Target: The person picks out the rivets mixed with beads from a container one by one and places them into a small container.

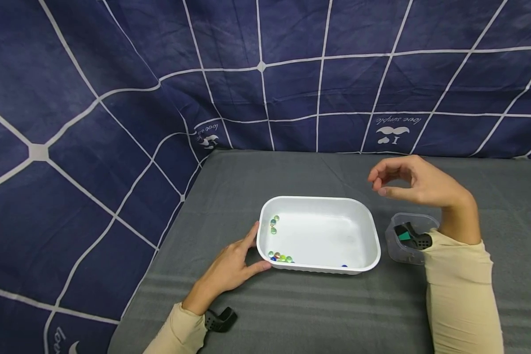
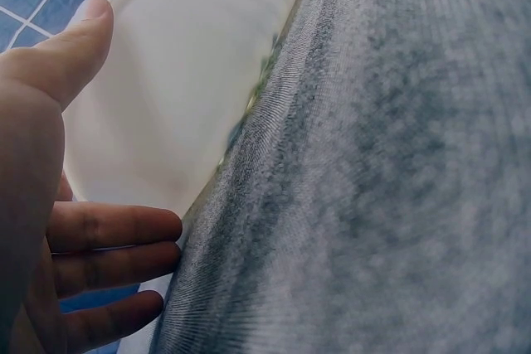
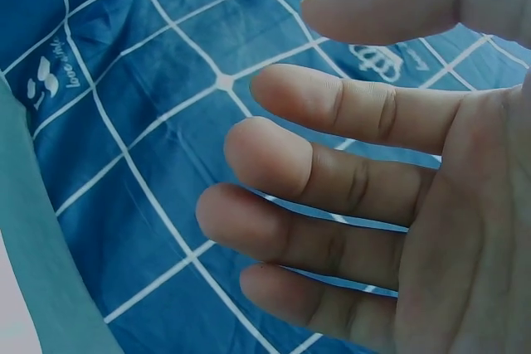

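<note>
A white tray (image 1: 318, 236) lies on the grey cloth, with several glass marbles (image 1: 273, 222) by its left wall and a cluster of marbles (image 1: 280, 257) in its near left corner. A single blue marble (image 1: 344, 266) sits by the near wall. My left hand (image 1: 232, 263) touches the tray's left end, thumb at the near corner. Its fingers look straight against the tray's outside in the left wrist view. Raised beyond the tray's right end, my right hand (image 1: 418, 182) has loosely bent fingers (image 3: 274, 151) and holds nothing visible.
A small clear plastic container (image 1: 398, 251) stands right of the tray, partly hidden by my right forearm and its black wrist device (image 1: 418, 240). Its contents are hard to make out. Blue cloth (image 1: 292, 93) with white lines hangs at the back and left.
</note>
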`<action>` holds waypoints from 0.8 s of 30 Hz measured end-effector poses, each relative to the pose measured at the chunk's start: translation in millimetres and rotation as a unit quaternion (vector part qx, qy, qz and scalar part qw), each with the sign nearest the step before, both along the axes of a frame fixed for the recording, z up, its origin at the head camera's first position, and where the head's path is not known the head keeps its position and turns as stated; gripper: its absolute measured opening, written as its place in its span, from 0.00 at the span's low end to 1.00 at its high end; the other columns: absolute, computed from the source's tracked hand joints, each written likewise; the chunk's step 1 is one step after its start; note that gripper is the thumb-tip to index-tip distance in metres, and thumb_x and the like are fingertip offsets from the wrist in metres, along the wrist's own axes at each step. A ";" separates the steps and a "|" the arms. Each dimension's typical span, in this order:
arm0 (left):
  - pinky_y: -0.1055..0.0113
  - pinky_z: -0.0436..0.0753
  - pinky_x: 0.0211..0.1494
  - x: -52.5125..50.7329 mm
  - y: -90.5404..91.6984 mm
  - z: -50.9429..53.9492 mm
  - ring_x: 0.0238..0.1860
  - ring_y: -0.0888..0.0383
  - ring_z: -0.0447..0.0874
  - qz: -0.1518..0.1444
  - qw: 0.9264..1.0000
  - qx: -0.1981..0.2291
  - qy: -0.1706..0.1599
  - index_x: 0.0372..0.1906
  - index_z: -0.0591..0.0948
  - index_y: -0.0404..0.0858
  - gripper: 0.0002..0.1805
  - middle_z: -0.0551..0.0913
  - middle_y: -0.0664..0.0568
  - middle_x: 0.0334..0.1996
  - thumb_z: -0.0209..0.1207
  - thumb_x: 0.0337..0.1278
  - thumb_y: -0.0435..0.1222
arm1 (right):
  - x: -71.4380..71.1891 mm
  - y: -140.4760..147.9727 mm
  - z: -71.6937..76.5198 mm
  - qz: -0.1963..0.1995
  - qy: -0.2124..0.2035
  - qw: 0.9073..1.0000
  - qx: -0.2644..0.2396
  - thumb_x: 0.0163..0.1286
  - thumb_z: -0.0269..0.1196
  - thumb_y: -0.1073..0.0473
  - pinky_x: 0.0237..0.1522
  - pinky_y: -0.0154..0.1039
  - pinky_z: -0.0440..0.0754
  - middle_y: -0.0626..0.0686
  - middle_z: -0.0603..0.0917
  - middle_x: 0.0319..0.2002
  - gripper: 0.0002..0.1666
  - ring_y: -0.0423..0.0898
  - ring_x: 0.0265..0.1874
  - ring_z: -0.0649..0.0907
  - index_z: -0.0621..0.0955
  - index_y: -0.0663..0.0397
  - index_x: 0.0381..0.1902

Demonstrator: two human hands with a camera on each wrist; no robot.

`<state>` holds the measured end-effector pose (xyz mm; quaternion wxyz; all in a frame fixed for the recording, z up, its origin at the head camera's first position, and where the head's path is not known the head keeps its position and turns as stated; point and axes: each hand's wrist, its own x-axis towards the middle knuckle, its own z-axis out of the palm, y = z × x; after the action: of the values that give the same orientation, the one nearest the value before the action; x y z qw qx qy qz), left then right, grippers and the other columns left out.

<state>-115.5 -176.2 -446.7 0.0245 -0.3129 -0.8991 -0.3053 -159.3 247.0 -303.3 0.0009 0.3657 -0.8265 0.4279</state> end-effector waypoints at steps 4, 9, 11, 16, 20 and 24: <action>0.50 0.77 0.59 0.8 0.0 0.1 0.59 0.49 0.79 0.000 1.000 -0.003 -0.003 0.77 0.54 0.32 0.53 0.84 0.48 0.54 0.66 0.57 0.54 | -2.3 -9.4 -0.5 0.004 0.003 1.000 0.009 0.60 0.64 0.79 0.42 0.28 0.79 0.51 0.83 0.34 0.16 0.43 0.34 0.82 0.81 0.63 0.45; 0.50 0.77 0.59 1.3 -0.3 1.0 0.58 0.48 0.80 0.006 1.000 -0.003 -0.001 0.77 0.54 0.33 0.53 0.84 0.47 0.54 0.67 0.57 0.54 | -8.2 -24.5 -0.9 0.022 0.003 1.000 0.006 0.61 0.64 0.78 0.43 0.29 0.80 0.51 0.83 0.34 0.14 0.43 0.35 0.82 0.81 0.63 0.44; 0.49 0.77 0.59 1.0 -0.1 1.0 0.58 0.48 0.80 0.007 1.000 -0.003 0.000 0.78 0.54 0.34 0.53 0.84 0.47 0.54 0.66 0.57 0.54 | -10.1 -29.6 -1.0 0.028 0.001 1.000 0.003 0.61 0.64 0.78 0.42 0.29 0.80 0.52 0.83 0.33 0.14 0.43 0.35 0.82 0.81 0.63 0.44; 0.50 0.77 0.59 0.1 0.7 0.3 0.59 0.48 0.79 0.004 1.000 -0.004 -0.001 0.78 0.53 0.35 0.53 0.84 0.48 0.54 0.66 0.57 0.55 | -13.6 -39.6 -3.0 0.034 -0.011 0.999 0.002 0.62 0.64 0.76 0.44 0.30 0.80 0.52 0.82 0.33 0.13 0.44 0.36 0.83 0.81 0.63 0.43; 0.50 0.77 0.59 -0.2 0.7 0.3 0.58 0.48 0.79 0.003 1.000 -0.004 0.001 0.78 0.53 0.34 0.53 0.84 0.48 0.54 0.66 0.57 0.55 | -17.2 -48.7 -4.9 0.029 -0.017 0.999 0.001 0.62 0.65 0.75 0.43 0.31 0.80 0.50 0.82 0.32 0.11 0.45 0.36 0.83 0.81 0.61 0.42; 0.50 0.77 0.59 0.1 0.5 0.3 0.59 0.48 0.79 0.003 1.000 -0.004 -0.001 0.78 0.53 0.34 0.53 0.84 0.48 0.54 0.66 0.57 0.55 | -21.5 -58.4 -5.9 0.025 -0.017 1.000 -0.003 0.61 0.65 0.75 0.43 0.33 0.81 0.50 0.82 0.31 0.09 0.46 0.34 0.82 0.82 0.61 0.39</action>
<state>-115.4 -175.7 -446.4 0.0235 -0.3101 -0.9013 -0.3015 -180.8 188.6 -309.2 -0.0231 0.3788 -0.8156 0.4369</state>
